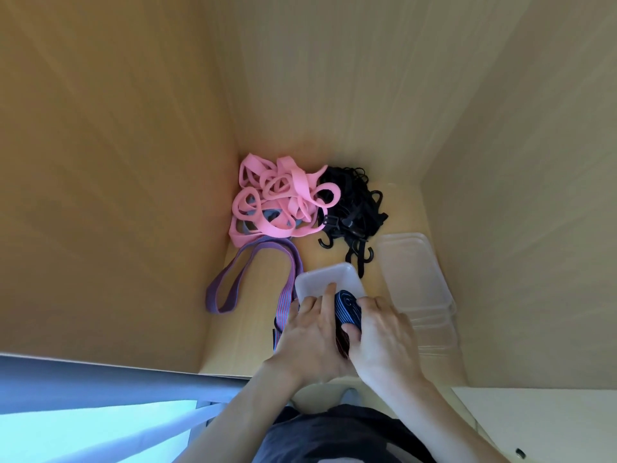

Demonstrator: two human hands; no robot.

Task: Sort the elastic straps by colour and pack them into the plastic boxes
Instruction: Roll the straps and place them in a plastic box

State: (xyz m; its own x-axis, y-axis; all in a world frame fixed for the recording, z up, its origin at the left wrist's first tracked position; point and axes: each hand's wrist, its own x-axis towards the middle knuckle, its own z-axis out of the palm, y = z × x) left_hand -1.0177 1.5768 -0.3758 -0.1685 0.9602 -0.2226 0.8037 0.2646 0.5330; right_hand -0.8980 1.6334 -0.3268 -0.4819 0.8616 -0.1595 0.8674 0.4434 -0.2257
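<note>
Head view: my right hand (380, 332) grips a rolled blue-striped elastic strap (347, 310), left hand (307, 332) pressing it straight-fingered at a translucent plastic box (320, 279); tangled pink straps (277, 202) beyond.

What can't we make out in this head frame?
Head view, all:
Box: near half hidden by left hand and right hand; unclear whether the roll sits inside.
Clear stack: box count unclear, see-through walls overlap.
Black straps: count lost in dark tangle.
Grey strap: mostly buried under pink straps.
Striped strap: near end hidden by left hand.
</note>
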